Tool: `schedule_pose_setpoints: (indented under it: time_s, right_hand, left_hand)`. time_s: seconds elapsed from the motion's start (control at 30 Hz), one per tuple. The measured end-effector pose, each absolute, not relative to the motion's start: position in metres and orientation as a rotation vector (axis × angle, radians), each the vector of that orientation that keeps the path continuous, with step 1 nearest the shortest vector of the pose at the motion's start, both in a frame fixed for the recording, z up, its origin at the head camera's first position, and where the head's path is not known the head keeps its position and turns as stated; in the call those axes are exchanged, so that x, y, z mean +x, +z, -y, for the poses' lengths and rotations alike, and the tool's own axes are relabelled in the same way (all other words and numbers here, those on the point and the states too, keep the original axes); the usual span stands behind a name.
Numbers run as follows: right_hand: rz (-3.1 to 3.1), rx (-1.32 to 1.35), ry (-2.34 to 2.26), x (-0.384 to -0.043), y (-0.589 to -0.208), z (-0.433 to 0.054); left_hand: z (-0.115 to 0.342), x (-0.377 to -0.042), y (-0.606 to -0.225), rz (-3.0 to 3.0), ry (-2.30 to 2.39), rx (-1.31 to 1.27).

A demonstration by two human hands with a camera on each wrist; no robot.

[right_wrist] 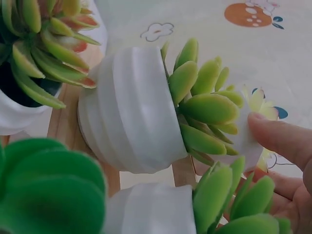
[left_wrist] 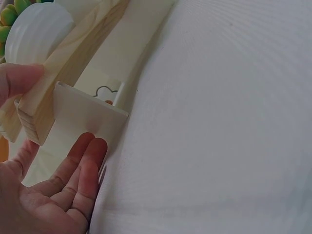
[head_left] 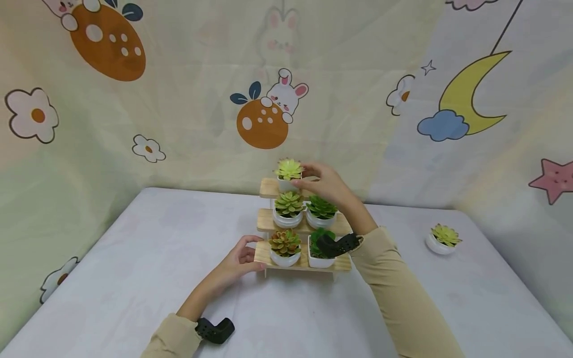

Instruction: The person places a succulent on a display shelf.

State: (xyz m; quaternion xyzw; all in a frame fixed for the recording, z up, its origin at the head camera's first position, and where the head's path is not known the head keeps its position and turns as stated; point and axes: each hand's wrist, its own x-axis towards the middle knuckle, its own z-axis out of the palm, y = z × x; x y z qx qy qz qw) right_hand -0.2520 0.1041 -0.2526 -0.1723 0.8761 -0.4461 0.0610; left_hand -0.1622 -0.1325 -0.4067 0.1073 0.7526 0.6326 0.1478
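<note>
A three-tier wooden plant stand [head_left: 268, 215] stands on the table with small potted succulents on it. On the top tier is a pale yellow-green succulent in a white pot [head_left: 286, 185], and my right hand [head_left: 329, 184] pinches that pot between thumb and fingers. My left hand [head_left: 237, 261] holds the left end of the bottom shelf. In the left wrist view its thumb lies on the wooden shelf [left_wrist: 78, 53], with other fingers by the white support [left_wrist: 90, 105]. The right wrist view shows my thumb [right_wrist: 280, 136] against the white pot, partly hidden behind a middle-tier succulent [right_wrist: 207, 107].
Two succulents share the middle tier, one light green [head_left: 289, 203] and one dark green [head_left: 322, 206]. Below are a reddish succulent [head_left: 285, 242] and a square white pot [head_left: 320, 261]. Another potted succulent [head_left: 440, 243] sits apart at the right. A patterned cloth [head_left: 192, 109] hangs behind.
</note>
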Motion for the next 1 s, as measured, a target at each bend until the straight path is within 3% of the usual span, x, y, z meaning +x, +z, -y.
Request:
schedule_pose_setpoints:
  time_s: [0.47,1.0]
  right_hand:
    - [-2.669,-0.539,-1.298,-0.25,-0.251,-0.106]
    - [-2.796,-0.599,-1.559,-0.211,-0.258,-0.157]
  left_hand:
    - [0.132,-0.163,-0.407,-2.159,1.817,0.301]
    - [0.13,-0.163,-0.407,-2.165,1.821,0.296]
